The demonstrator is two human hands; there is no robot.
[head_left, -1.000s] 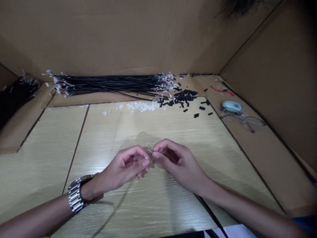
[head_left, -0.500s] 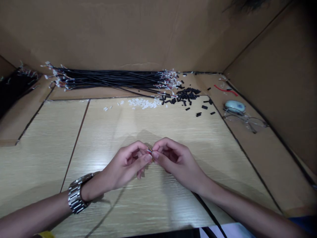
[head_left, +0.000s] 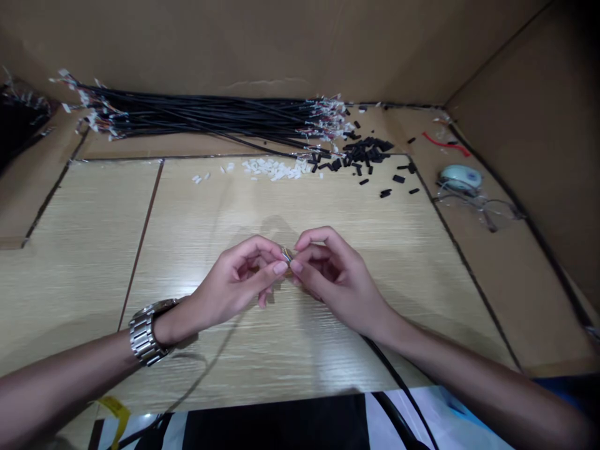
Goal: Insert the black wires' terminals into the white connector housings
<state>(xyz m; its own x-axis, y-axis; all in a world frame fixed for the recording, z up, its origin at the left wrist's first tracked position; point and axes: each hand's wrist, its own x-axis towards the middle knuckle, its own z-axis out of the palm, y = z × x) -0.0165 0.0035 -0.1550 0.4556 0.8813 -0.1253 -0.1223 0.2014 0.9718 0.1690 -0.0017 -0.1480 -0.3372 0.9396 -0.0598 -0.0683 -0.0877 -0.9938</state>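
Thin coloured wires point(head_left: 286, 254) at the end of a black cable point(head_left: 396, 376) show between my two hands, above the middle of the table. My left hand point(head_left: 253, 269) pinches the wires between thumb and forefinger. With thumb and a finger closed, my right hand point(head_left: 330, 275) holds the same cable end from the other side, its forefinger lifted a little. The cable passes under my right wrist and drops over the table's front edge. The very tips of the wires are hidden by my fingers.
Along the back lies a bundle of black cables point(head_left: 206, 115) with wire ends. Small white pieces point(head_left: 276, 169) and short black tube pieces point(head_left: 368, 151) are scattered before it. At right are a pale mouse-shaped object point(head_left: 462, 178), eyeglasses point(head_left: 487, 209) and a red strip point(head_left: 445, 144). Cardboard walls surround the table.
The view has tipped downward, so everything sits higher. My right forefinger has lifted from the wires; my left hand keeps its pinch.
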